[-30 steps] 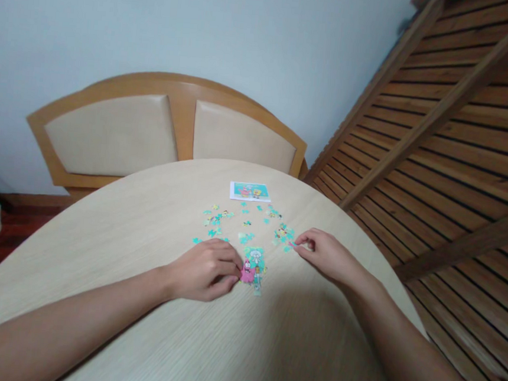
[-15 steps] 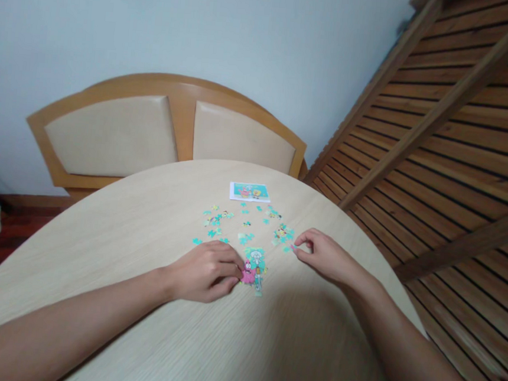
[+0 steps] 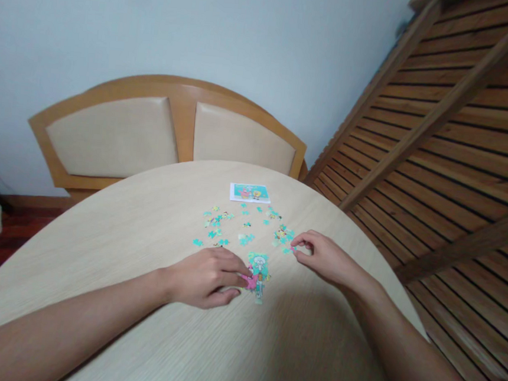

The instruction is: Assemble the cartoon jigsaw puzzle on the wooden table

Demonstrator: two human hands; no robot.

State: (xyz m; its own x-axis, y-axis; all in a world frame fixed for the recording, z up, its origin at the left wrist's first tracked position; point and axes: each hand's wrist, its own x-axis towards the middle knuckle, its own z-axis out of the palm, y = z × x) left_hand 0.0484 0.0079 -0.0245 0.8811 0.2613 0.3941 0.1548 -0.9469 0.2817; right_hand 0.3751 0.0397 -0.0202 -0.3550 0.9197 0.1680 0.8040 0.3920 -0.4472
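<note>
My left hand (image 3: 208, 277) rests palm down with its fingertips on the pink part of a partly joined jigsaw puzzle (image 3: 259, 266). Its thumb is apart from the fingers, and they cover some of the pink figure. Above that figure the joined part shows a pale face on turquoise. To the right, my right hand (image 3: 319, 254) pinches a small pink puzzle piece (image 3: 293, 249) between thumb and forefinger, close to the tabletop. Just left of this hand lies a cluster of loose puzzle pieces (image 3: 282, 234), turquoise and yellow.
More loose pieces (image 3: 213, 233) are scattered across the middle of the round wooden table (image 3: 146, 205). Behind them lies a reference picture card (image 3: 250, 193). A padded chair back (image 3: 182, 143) stands at the far edge, and a slatted wooden panel (image 3: 463, 132) leans on the right.
My left hand and the joined part have slid slightly toward me and to the right. My left fingers have stretched out farther over the pink figure. The right hand has barely moved.
</note>
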